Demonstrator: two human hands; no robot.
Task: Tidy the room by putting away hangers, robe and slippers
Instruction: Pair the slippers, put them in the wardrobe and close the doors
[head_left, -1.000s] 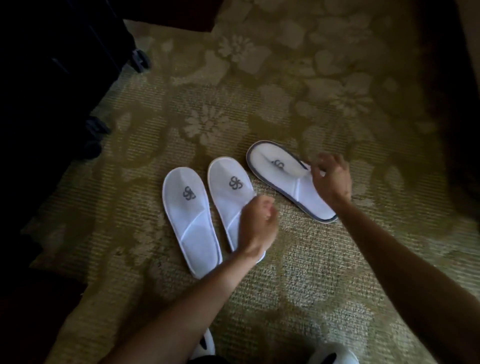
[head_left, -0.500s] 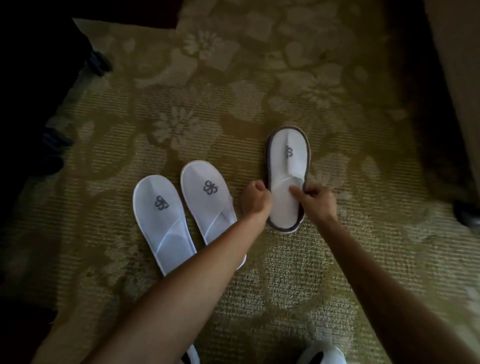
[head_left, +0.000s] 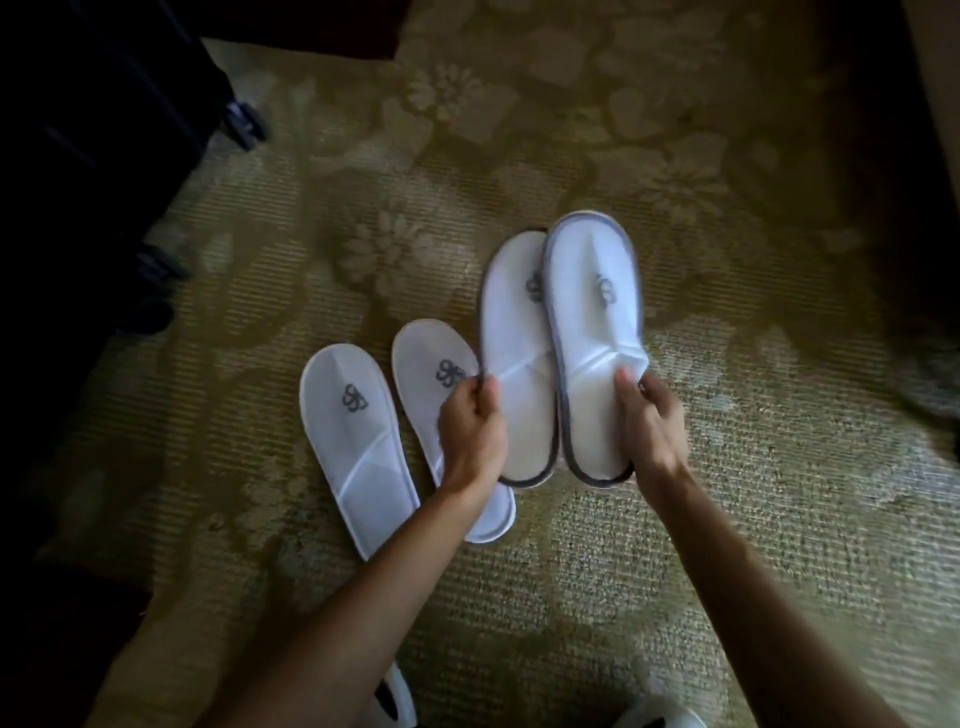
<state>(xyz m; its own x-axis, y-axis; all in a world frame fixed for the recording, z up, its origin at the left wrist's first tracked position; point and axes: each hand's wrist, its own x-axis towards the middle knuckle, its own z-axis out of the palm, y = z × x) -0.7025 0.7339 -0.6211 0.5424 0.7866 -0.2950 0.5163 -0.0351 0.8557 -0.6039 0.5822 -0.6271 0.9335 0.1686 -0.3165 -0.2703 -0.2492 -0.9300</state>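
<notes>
Two white slippers with grey rims are side by side at the centre. My left hand (head_left: 471, 422) pinches the left grey-rimmed slipper (head_left: 511, 332) at its strap edge. My right hand (head_left: 652, 418) grips the right grey-rimmed slipper (head_left: 589, 312) at the strap; this one slightly overlaps the other. Two plain white slippers lie flat on the carpet to the left: the far-left slipper (head_left: 356, 441) and the second white slipper (head_left: 431, 374), partly hidden under my left wrist. No hangers or robe are in view.
A patterned olive carpet (head_left: 623, 545) covers the floor. A dark wheeled suitcase (head_left: 104, 130) stands at the left, its wheel (head_left: 244, 122) on the carpet. White shoes on my feet (head_left: 654, 714) show at the bottom edge. Dark furniture lies at the right.
One grey-rimmed slipper was turned from slanted to pointing away. The stack has come apart into two slippers, one in each hand, side by side.
</notes>
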